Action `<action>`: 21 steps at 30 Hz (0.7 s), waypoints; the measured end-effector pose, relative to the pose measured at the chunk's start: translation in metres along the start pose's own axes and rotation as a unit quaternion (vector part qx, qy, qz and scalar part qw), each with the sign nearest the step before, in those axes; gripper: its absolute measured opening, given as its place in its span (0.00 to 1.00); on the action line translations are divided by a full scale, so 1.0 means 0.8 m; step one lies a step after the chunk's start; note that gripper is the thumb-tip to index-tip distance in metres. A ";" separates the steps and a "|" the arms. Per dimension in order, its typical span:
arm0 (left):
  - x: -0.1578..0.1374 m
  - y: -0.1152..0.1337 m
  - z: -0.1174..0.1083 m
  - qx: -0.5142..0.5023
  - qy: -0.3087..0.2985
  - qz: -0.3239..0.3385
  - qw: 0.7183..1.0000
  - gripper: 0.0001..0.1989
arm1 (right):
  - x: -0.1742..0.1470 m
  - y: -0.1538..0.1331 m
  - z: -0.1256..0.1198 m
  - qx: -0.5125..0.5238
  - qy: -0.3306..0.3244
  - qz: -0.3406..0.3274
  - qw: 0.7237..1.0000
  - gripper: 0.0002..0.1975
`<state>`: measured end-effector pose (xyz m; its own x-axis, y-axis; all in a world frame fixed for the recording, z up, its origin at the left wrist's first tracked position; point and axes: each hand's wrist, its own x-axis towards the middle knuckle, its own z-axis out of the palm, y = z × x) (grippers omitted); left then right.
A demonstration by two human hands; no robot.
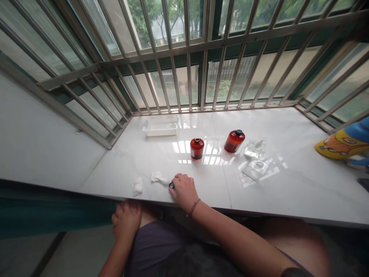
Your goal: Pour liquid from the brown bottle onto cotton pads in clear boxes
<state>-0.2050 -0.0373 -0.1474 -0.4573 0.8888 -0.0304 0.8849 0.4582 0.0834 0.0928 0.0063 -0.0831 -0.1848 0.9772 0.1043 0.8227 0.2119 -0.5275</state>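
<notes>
My right hand (184,189) rests near the front edge of the white tabletop, its fingers closed on a small black bottle cap (172,185) whose hollow side faces me. My left hand (127,218) lies on my knee below the edge, holding nothing. Just left of the cap is a crumpled white tissue (158,177), with a second tissue (137,186) further left. Beyond my right hand stands an uncapped red-brown bottle (197,149), its neck showing. To its right, another red-brown bottle (234,141) wears its black cap.
A white perforated basket (160,131) stands at the back left. Clear plastic packets (256,168) lie right of the bottles. A yellow and blue cartoon-printed object (343,140) is at the far right. Metal window bars (201,82) rise behind the white surface (288,173).
</notes>
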 end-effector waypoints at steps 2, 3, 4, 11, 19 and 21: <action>0.001 -0.001 -0.001 -0.007 0.000 0.003 1.000 0.40 | -0.002 0.006 -0.003 0.000 -0.002 0.003 1.000 0.10; 0.002 -0.001 0.000 -0.011 0.001 0.006 1.000 0.40 | -0.004 0.010 -0.005 0.002 -0.003 0.004 1.000 0.10; 0.003 -0.002 0.000 -0.016 0.001 0.007 1.000 0.40 | -0.007 0.015 -0.009 0.005 -0.004 0.006 1.000 0.10; 0.006 -0.001 0.005 -0.016 0.000 -0.012 1.000 0.44 | -0.031 0.055 -0.042 0.062 0.016 0.044 0.997 0.09; 0.003 0.002 0.000 -0.004 -0.005 -0.012 1.000 0.45 | -0.067 0.102 -0.078 0.142 0.078 0.083 0.983 0.14; 0.003 0.003 -0.001 -0.005 -0.010 -0.013 1.000 0.45 | -0.076 0.111 -0.087 0.163 0.091 0.091 0.978 0.14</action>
<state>-0.2043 -0.0344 -0.1466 -0.4788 0.8763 -0.0527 0.8715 0.4817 0.0922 0.2141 -0.0335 -0.0775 0.0715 0.9905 0.1173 0.6119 0.0493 -0.7894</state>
